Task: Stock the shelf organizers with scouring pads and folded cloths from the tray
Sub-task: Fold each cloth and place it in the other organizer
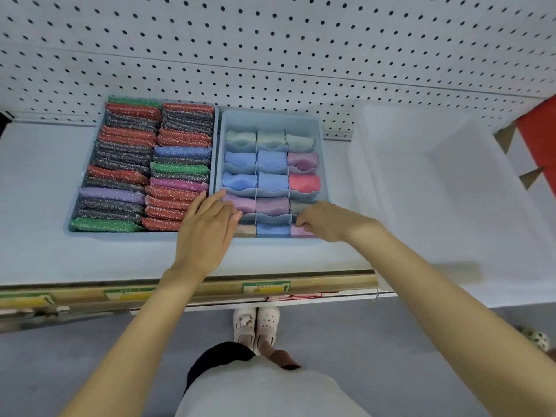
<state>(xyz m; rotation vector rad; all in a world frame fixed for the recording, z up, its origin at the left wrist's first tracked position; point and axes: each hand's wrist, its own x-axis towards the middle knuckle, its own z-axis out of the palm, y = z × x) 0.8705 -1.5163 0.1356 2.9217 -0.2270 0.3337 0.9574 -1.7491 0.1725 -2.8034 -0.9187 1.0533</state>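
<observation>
1. The left hand [207, 230] is open. Its straight fingers lie over the front left corner of the cloth organizer [270, 118].
2. The right hand [328, 221] has curled fingers that pinch a lilac cloth [301, 231] in the front right box.
3. The scouring pads [126, 164] stand on edge in two rows in the pad organizer [214, 139], long sides running left to right.
4. The hands hide parts of the front boxes.
5. The see-through tray [421, 176] sits on the right and is hard to make out.
</observation>
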